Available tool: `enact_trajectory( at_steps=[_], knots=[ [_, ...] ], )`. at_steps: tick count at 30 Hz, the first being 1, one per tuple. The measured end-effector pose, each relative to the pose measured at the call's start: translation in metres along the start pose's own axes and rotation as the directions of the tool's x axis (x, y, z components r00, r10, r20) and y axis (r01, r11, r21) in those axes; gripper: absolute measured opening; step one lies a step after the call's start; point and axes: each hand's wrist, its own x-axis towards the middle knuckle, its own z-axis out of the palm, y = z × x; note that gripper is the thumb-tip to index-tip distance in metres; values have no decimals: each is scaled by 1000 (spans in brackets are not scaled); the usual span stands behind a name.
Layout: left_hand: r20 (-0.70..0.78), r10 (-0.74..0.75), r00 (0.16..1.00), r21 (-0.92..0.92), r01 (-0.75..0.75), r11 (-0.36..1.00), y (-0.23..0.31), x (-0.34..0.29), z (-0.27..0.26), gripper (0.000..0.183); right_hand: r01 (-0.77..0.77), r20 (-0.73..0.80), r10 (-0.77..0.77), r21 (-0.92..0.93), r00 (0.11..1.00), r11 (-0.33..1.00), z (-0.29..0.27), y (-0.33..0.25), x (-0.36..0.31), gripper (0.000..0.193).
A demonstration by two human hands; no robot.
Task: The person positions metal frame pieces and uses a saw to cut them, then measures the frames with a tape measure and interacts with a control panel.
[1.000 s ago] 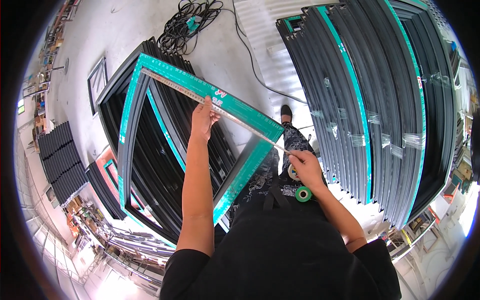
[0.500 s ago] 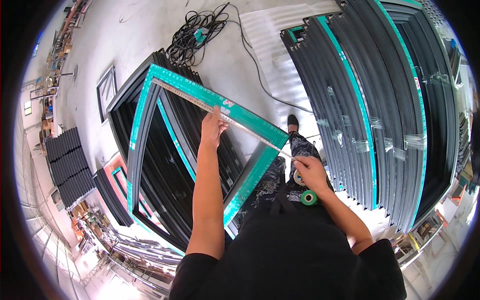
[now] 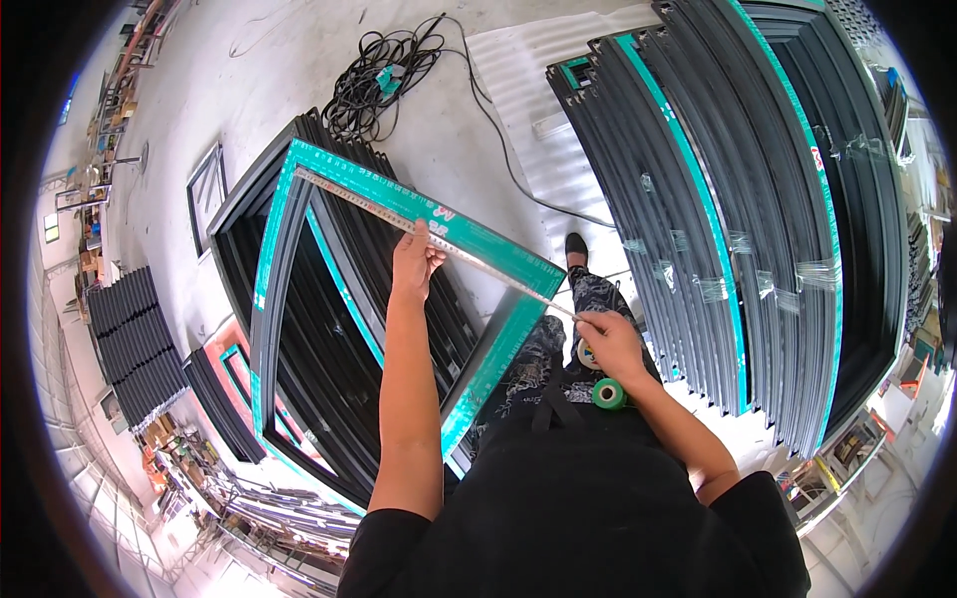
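A black window frame (image 3: 491, 387) with green protective film along its face stands tilted in front of me, a corner toward my right leg. Along its upper bar lies a long, straight steel ruler (image 3: 478, 263) with graduation marks. My left hand (image 3: 417, 264) is closed at the middle of that bar, thumb and finger pressing the ruler to the frame, the other fingers curled. Beyond the frame's right corner, my right hand (image 3: 609, 341) grips the ruler's near end. Just below it are a green tape roll (image 3: 608, 394) and a partly hidden pale roll (image 3: 587, 355) near my waist.
More black frames (image 3: 289, 329) lean in a stack behind the held one. On the right stands a large row of dark frames (image 3: 698, 219) with clear tape around them. A coiled black cable (image 3: 384, 80) lies on the pale floor, one strand trailing right.
The whole view has shifted slightly, so frame and hands appear a little further left and lower. Both hands keep their hold on the ruler, which stays along the bar.
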Motion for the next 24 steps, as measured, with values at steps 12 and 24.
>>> enact_trajectory(
  at_steps=[12,24],
  knots=[
    [0,12,1000,-9,-12,1000,0,-2,0,34,4,-14,-4,-15,1000,1000,2,3,1,21],
    [-8,-5,1000,16,5,1000,0,-3,1,35,1,-3,-2,-6,1000,1000,3,8,2,21]
  ],
)
